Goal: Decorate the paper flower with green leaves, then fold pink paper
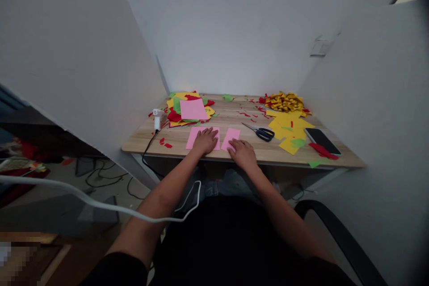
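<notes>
My left hand (205,141) lies flat with fingers spread on a sheet of pink paper (191,140) near the table's front edge. Just right of that sheet is a narrower piece of pink paper (232,133). My right hand (244,152) rests its fingertips on the lower right part of this piece, fingers loosely stretched. Scissors (264,134) with dark handles lie beyond my right hand, their blades pointing left and away from me. Another pink sheet (193,109) tops a pile of yellow, red and green paper at the back left.
Yellow sheets (290,126) and a bunch of crumpled yellow strips (284,102) occupy the right side. A phone (322,141) lies there, red paper (323,151) against it. At the left stands a white device (157,119) with a black cable. A white cable (100,205) crosses my left forearm.
</notes>
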Available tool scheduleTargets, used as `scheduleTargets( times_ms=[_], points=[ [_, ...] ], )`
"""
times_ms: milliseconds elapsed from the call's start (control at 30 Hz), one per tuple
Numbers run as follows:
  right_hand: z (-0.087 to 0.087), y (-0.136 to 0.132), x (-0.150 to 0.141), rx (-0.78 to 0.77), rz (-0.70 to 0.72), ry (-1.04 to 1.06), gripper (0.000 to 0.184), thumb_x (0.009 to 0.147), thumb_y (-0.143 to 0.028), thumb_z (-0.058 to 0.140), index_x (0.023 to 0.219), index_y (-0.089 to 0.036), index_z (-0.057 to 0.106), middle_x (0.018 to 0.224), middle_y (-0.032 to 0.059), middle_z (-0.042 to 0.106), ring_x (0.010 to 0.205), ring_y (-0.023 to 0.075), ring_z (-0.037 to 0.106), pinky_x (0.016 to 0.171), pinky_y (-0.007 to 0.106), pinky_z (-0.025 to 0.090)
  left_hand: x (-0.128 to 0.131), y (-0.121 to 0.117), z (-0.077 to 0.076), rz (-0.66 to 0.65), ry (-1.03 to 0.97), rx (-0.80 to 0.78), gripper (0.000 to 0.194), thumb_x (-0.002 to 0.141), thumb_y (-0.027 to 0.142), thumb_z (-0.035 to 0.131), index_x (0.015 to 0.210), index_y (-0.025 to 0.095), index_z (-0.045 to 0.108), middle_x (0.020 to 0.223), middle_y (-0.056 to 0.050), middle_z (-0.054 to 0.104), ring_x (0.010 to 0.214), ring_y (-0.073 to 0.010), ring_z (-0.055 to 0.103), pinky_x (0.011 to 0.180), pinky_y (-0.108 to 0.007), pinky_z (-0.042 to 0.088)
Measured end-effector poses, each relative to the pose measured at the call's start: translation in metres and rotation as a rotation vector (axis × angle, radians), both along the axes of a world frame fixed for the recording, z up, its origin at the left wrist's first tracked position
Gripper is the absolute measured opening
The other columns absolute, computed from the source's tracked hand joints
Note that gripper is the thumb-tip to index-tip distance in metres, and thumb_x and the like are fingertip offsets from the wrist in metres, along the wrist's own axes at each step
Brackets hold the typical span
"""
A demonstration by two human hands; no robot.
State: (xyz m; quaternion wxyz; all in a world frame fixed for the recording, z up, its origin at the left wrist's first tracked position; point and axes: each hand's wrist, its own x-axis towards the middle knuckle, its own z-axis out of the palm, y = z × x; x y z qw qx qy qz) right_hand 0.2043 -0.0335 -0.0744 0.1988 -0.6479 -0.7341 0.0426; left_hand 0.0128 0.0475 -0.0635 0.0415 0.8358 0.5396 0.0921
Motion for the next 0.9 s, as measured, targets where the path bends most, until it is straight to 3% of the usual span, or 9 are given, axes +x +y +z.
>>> scheduleTargets(
  times_ms=[200, 267, 333, 433, 533, 633, 700, 767, 900],
  points=[
    [-0.003, -0.016, 0.002, 0.05, 0.102, 0.08, 0.06, 0.093, -0.043, 0.059, 0.145, -0.016, 0.053, 0.156, 0.011, 0.046, 0.143, 0.0349, 0.037, 0.119, 0.05, 0.021, 0.001, -0.006, 0.012, 0.027, -0.073, 0.091, 0.048, 0.099, 0.033, 0.038, 0.145, 0.021, 0.048, 0.157, -0.01, 0.043, 0.144, -0.0256, 0.039, 0.118, -0.048, 0.031],
    [-0.004, -0.024, 0.005, 0.057, 0.162, 0.131, 0.063, 0.086, -0.041, 0.068, 0.143, -0.017, 0.056, 0.153, 0.0106, 0.05, 0.141, 0.0346, 0.04, 0.12, 0.049, 0.022, -0.004, -0.011, 0.017, 0.032, -0.11, 0.148, 0.044, 0.1, 0.029, 0.035, 0.14, 0.021, 0.052, 0.153, -0.009, 0.048, 0.141, -0.0221, 0.041, 0.117, -0.042, 0.033],
    [-0.003, -0.031, 0.01, 0.063, 0.206, 0.207, 0.051, 0.083, -0.035, 0.071, 0.132, -0.021, 0.066, 0.143, 0.0085, 0.061, 0.135, 0.0322, 0.048, 0.117, 0.047, 0.029, -0.013, -0.019, 0.021, 0.018, -0.126, 0.173, 0.039, 0.1, 0.03, 0.037, 0.132, 0.023, 0.059, 0.146, -0.007, 0.054, 0.137, -0.0213, 0.046, 0.115, -0.039, 0.035],
    [0.005, -0.036, 0.022, 0.073, 0.228, 0.366, 0.023, 0.089, -0.03, 0.062, 0.106, -0.026, 0.077, 0.115, 0.0042, 0.076, 0.112, 0.025, 0.065, 0.102, 0.039, 0.047, -0.035, -0.034, 0.021, -0.01, -0.109, 0.154, 0.04, 0.095, 0.045, 0.05, 0.128, 0.027, 0.062, 0.145, -0.008, 0.055, 0.133, -0.0266, 0.049, 0.113, -0.046, 0.037],
    [0.022, -0.031, 0.039, 0.123, 0.12, 0.56, 0.028, 0.093, -0.039, 0.054, 0.095, -0.022, 0.076, 0.093, 0.0059, 0.078, 0.087, 0.022, 0.07, 0.08, 0.034, 0.055, -0.056, -0.05, 0.018, -0.025, -0.004, 0.039, 0.066, 0.086, 0.06, 0.06, 0.143, 0.028, 0.051, 0.156, -0.011, 0.043, 0.142, -0.035, 0.04, 0.114, -0.056, 0.033],
    [0.044, -0.016, 0.057, 0.162, -0.025, 0.73, 0.038, 0.093, -0.049, 0.048, 0.092, -0.018, 0.069, 0.063, 0.0019, 0.066, 0.053, 0.0168, 0.06, 0.053, 0.028, 0.051, -0.067, -0.065, 0.014, -0.141, 0.056, -0.001, 0.069, 0.084, 0.049, 0.066, 0.147, 0.026, 0.048, 0.156, -0.011, 0.044, 0.142, -0.0337, 0.041, 0.115, -0.052, 0.033],
    [0.057, -0.002, 0.066, 0.144, -0.066, 0.812, 0.037, 0.091, -0.051, 0.051, 0.097, -0.018, 0.066, 0.051, -0.004, 0.055, 0.041, 0.0135, 0.051, 0.044, 0.025, 0.046, -0.068, -0.073, 0.013, -0.212, -0.025, 0.025, 0.052, 0.086, 0.031, 0.062, 0.137, 0.026, 0.058, 0.145, -0.008, 0.057, 0.131, -0.0284, 0.053, 0.111, -0.044, 0.039],
    [0.064, 0.014, 0.071, 0.098, -0.089, 0.858, 0.032, 0.087, -0.045, 0.058, 0.1, -0.017, 0.065, 0.049, -0.0064, 0.052, 0.039, 0.0123, 0.05, 0.041, 0.023, 0.046, -0.068, -0.077, 0.014, -0.179, -0.237, 0.027, 0.037, 0.085, 0.023, 0.057, 0.12, 0.026, 0.07, 0.125, -0.006, 0.071, 0.114, -0.0245, 0.063, 0.102, -0.038, 0.046],
    [0.068, 0.047, 0.084, 0.04, -0.188, 0.851, 0.021, 0.085, -0.028, 0.062, 0.102, -0.015, 0.065, 0.064, -0.0005, 0.064, 0.051, 0.0143, 0.063, 0.048, 0.025, 0.054, -0.07, -0.07, 0.026, 0.054, -0.65, 0.08, 0.032, 0.089, 0.041, 0.056, 0.102, 0.019, 0.075, 0.091, -0.006, 0.077, 0.083, -0.0231, 0.069, 0.078, -0.033, 0.053]
  ],
)
